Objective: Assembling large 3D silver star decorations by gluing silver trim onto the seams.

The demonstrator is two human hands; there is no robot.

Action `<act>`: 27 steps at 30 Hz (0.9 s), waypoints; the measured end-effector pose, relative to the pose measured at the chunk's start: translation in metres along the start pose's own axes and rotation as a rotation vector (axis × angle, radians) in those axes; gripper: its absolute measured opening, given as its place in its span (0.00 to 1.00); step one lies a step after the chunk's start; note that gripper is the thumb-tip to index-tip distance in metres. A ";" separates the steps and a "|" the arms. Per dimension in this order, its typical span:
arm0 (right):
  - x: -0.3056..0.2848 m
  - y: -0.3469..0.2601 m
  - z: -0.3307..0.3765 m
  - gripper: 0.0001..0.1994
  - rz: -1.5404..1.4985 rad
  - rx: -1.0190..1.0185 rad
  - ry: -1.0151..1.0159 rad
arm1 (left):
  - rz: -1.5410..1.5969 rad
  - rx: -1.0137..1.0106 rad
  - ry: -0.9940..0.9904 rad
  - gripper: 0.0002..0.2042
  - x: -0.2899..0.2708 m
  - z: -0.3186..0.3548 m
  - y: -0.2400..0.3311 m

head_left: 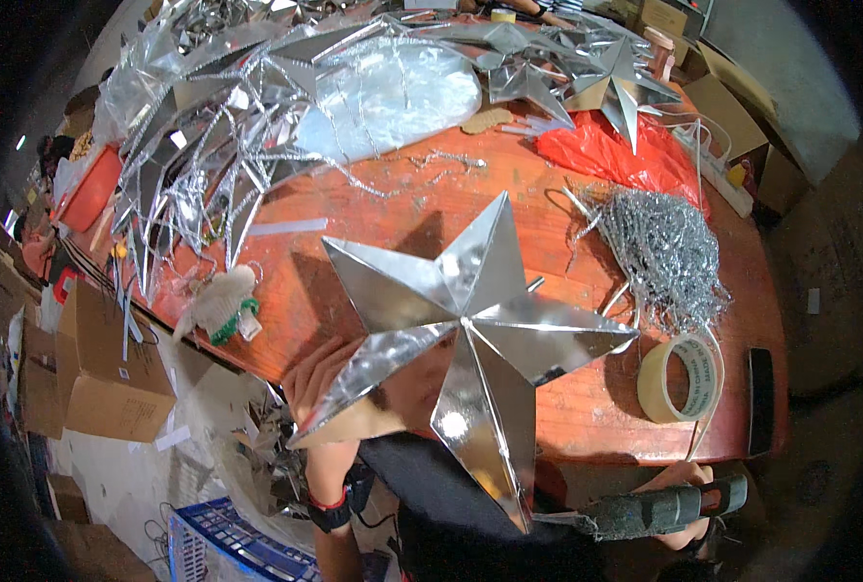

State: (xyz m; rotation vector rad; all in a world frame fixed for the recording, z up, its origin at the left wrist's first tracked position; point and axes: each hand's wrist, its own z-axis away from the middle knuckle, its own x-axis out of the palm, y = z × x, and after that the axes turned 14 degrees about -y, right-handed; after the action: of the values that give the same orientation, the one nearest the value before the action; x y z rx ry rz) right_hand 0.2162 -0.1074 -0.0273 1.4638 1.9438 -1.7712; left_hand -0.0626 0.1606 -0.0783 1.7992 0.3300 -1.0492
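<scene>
A large silver mirror-finish star [497,335] with raised, folded points is held up over the near edge of the table. My left hand [317,376] is closed on its lower left point, the fingers partly hidden behind the shiny sheet. At the lower right, my right hand [682,477] is wrapped round a dark, worn tool [635,512] that looks like a hot glue gun. Its thin front end lies close to the star's bottom point; whether they touch I cannot tell. A bundle of silver tinsel cord [666,254] and a roll of clear tape [653,380] lie right of the star.
Finished-looking silver stars with tinsel edges [242,126] pile up at the far left, more stars [618,85] at the far right. Around the orange table [558,427] are a red plastic bag [618,155], a work glove [220,306], cardboard boxes [116,364] and a blue crate [233,543].
</scene>
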 end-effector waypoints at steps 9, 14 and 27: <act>-0.007 -0.017 -0.010 0.12 -0.397 0.037 -0.121 | 0.094 0.067 0.083 0.19 0.006 0.008 0.004; -0.008 -0.019 -0.008 0.10 -0.576 0.053 -0.133 | 0.153 -0.007 0.100 0.17 0.012 0.014 -0.001; 0.027 -0.006 -0.004 0.09 -0.334 -0.227 0.372 | 0.091 0.038 0.182 0.15 0.015 0.008 -0.006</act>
State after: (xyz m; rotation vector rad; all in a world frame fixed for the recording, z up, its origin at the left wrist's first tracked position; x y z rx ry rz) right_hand 0.1995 -0.0880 -0.0393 1.5468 2.6092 -1.3908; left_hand -0.0622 0.1531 -0.0947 1.9305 0.3364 -0.8357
